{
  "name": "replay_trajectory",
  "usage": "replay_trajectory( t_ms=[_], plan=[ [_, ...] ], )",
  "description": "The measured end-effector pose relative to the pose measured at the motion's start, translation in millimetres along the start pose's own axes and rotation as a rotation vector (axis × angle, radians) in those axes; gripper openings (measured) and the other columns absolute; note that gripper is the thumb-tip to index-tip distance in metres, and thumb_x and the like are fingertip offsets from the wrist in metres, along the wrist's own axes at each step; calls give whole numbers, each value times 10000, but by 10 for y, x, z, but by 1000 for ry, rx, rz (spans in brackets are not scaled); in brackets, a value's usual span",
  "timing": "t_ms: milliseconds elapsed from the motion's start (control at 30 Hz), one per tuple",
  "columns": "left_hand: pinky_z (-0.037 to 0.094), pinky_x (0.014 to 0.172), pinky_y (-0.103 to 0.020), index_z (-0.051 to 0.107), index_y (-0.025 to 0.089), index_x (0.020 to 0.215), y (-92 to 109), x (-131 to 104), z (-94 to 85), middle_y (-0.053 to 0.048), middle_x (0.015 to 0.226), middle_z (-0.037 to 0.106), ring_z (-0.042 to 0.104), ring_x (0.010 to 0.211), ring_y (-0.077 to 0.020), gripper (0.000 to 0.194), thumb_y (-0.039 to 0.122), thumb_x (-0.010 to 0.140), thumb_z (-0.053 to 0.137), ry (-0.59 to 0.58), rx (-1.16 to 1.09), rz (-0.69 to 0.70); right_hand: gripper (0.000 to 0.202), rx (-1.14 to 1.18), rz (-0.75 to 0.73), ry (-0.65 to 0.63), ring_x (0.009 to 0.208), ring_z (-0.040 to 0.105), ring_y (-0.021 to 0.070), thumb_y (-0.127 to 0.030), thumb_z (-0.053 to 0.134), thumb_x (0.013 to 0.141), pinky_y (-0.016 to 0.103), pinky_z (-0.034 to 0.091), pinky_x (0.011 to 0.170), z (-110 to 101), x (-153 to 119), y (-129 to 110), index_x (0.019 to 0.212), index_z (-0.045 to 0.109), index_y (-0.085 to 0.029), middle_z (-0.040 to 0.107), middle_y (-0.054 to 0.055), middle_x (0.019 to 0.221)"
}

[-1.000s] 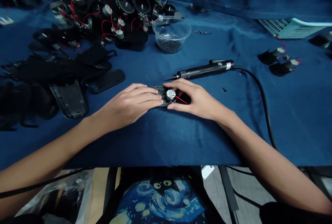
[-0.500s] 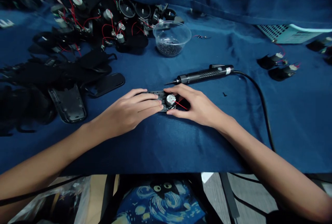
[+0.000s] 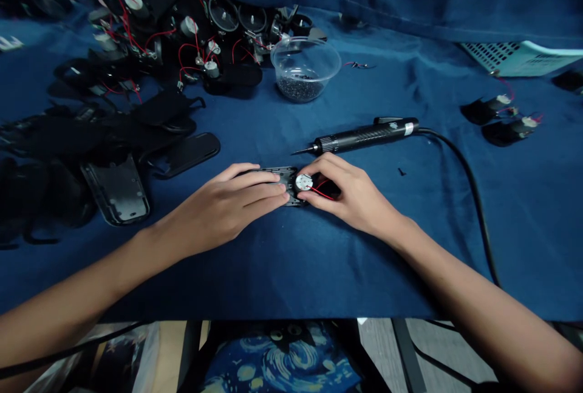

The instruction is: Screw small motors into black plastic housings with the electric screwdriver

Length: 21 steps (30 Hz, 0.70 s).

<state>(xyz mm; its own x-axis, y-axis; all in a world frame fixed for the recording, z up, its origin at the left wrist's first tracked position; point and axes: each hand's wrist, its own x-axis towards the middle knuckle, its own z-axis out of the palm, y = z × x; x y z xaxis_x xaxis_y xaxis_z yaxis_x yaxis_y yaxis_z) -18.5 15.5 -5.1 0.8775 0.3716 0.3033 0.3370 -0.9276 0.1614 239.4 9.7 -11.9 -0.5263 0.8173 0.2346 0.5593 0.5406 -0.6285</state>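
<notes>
My left hand (image 3: 232,201) lies over a black plastic shell (image 3: 286,181), its fingers across the top and holding it on the cloth. Much of the shell is hidden under those fingers. At the shell's right end, my right hand (image 3: 348,189) pinches a small round silver motor (image 3: 303,183) between thumb and forefinger. Red wires (image 3: 322,191) run from the motor toward the right palm. What lies under that palm is too dark to make out. Just beyond the right hand rests a black electric screwdriver (image 3: 367,135), its bit pointing left.
A clear plastic bowl (image 3: 306,70) of small dark screws stands behind. Black housings with motors and red wires (image 3: 182,47) pile up at the back left, with empty shells (image 3: 121,189) nearer. A single screw (image 3: 401,171), wired black parts (image 3: 507,129) and a teal basket (image 3: 528,60) are to the right.
My right thumb and forefinger have closed in from the shell's edges onto the motor. My left hand stays on the shell. The whole view has shifted slightly.
</notes>
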Motion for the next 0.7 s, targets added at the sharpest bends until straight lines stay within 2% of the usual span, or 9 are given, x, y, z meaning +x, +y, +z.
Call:
replay_trajectory(
  t_ms=[167, 300, 367, 467, 500, 633, 700],
  plan=[
    [387, 1110, -444, 530, 179, 1300, 9, -12, -9, -55, 1253, 632, 500, 1281, -212, 374, 67, 953, 444, -27, -13, -28, 207, -13, 19, -19, 870, 587, 176, -351, 604, 898, 315, 492, 790, -6, 9, -7, 1043, 585, -205, 608, 61, 1004],
    [367, 1123, -429, 523, 186, 1311, 15, -12, -18, -38, 1282, 621, 494, 1284, -203, 382, 67, 962, 423, -45, 4, -40, 224, 18, 23, -23, 919, 595, 184, -363, 585, 912, 331, 505, 827, -14, -18, 24, 1078, 585, -213, 611, 68, 1040],
    [364, 1119, -422, 532, 180, 1301, 18, 0, -25, -28, 1277, 626, 507, 1269, -200, 378, 59, 962, 418, -44, 17, -36, 341, 54, 47, -33, 989, 598, 189, -395, 608, 894, 339, 514, 874, -26, -28, 38, 1181, 555, -221, 598, 74, 1126],
    [363, 1114, -417, 552, 163, 1273, 18, 19, -24, -23, 1259, 638, 516, 1257, -201, 355, 53, 958, 429, -32, 23, -26, 721, 79, 88, -74, 1092, 584, 205, -511, 709, 779, 350, 513, 936, -41, -18, 29, 1378, 423, -229, 548, 80, 1267],
    [362, 1114, -417, 557, 157, 1265, 16, 22, -21, -23, 1254, 640, 515, 1258, -202, 345, 56, 958, 437, -28, 21, -24, 776, 68, 92, -86, 1116, 577, 211, -534, 721, 756, 354, 506, 956, -43, -7, 19, 1397, 407, -229, 542, 79, 1284],
    [352, 1123, -417, 565, 149, 1258, 11, 21, -10, -21, 1248, 643, 507, 1265, -202, 334, 62, 952, 462, -18, 21, -22, 605, 14, 70, -96, 1099, 587, 207, -523, 682, 797, 345, 494, 960, -37, 39, -12, 1290, 523, -210, 587, 70, 1208],
    [345, 1130, -415, 567, 153, 1257, 9, 16, -10, -18, 1252, 641, 501, 1270, -201, 334, 65, 952, 465, -23, 20, -24, 603, 8, 62, -91, 1047, 606, 202, -533, 691, 785, 334, 506, 923, -37, 50, -12, 1260, 544, -191, 603, 71, 1162]
  ],
)
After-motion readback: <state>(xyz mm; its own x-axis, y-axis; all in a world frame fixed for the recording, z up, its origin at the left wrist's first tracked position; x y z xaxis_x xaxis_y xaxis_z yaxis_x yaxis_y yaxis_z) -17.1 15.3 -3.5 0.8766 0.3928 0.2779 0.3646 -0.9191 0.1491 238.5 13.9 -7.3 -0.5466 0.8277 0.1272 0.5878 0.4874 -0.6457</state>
